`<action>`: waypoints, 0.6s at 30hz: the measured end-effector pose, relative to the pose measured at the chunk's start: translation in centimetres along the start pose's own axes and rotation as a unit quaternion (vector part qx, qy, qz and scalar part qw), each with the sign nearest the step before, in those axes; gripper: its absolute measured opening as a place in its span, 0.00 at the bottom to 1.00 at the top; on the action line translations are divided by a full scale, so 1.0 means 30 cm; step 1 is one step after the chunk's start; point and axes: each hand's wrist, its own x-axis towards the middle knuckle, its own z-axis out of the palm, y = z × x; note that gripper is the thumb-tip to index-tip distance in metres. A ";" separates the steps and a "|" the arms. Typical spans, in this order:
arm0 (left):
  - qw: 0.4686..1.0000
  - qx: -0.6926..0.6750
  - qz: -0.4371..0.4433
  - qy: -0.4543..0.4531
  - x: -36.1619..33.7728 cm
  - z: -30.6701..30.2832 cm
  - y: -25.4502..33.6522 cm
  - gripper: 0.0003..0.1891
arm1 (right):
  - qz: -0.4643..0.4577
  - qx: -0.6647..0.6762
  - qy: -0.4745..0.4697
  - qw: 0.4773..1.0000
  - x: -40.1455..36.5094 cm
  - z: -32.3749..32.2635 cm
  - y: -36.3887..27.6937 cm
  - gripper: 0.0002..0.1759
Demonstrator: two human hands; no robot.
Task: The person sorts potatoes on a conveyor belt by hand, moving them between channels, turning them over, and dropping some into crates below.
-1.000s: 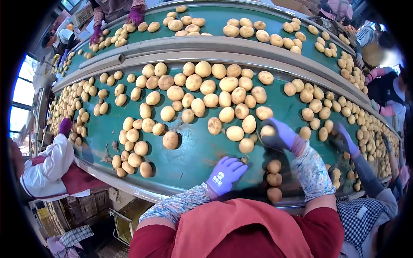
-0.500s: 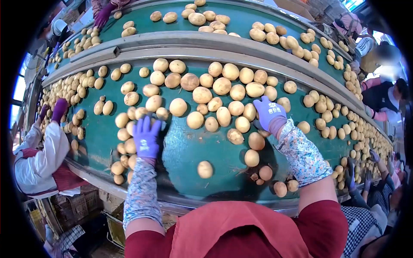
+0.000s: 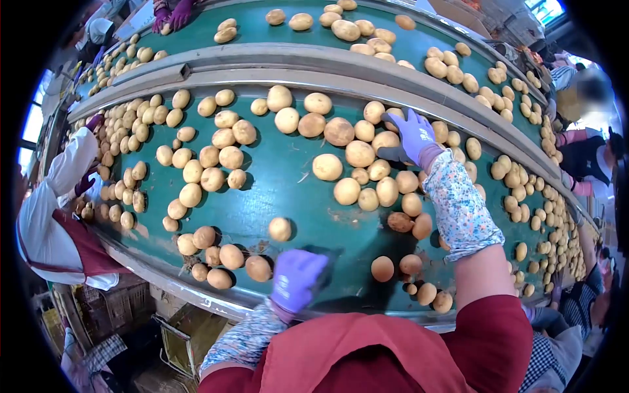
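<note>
My right hand, in a purple glove with grey on the thumb side, reaches across the green conveyor belt. Its fingers are apart, and a potato lies between thumb and fingers, touching or very close; I cannot see a firm grip. My left hand, gloved alike, hovers over the near edge of the belt. Motion blurs its fingers, so whether anything is in them does not show. Just left of it lies a brownish potato, and a lone potato sits a little farther off.
A metal divider separates this belt from a second one with more potatoes. Co-workers stand at both sides, including a person in a white sleeve at left. Purple-gloved hands work at the far belt. A metal rim borders the near side.
My left hand has drawn back toward me from the potatoes at mid-belt. My right hand has moved farther across, among the potatoes near the divider. Several potatoes have shifted, and those at left lie nearer me.
</note>
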 end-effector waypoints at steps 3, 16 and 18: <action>0.996 -0.064 0.024 -0.052 -0.088 0.079 -0.020 0.18 | -0.040 -0.030 -0.053 0.997 0.008 -0.040 -0.031 0.25; 0.984 0.151 0.000 -0.089 -0.162 -0.187 -0.473 0.25 | 0.022 0.163 -0.107 0.981 -0.064 -0.029 -0.127 0.30; 0.972 0.220 -0.060 -0.063 -0.178 -0.282 -0.571 0.25 | 0.171 0.435 -0.095 0.879 -0.109 -0.174 -0.321 0.38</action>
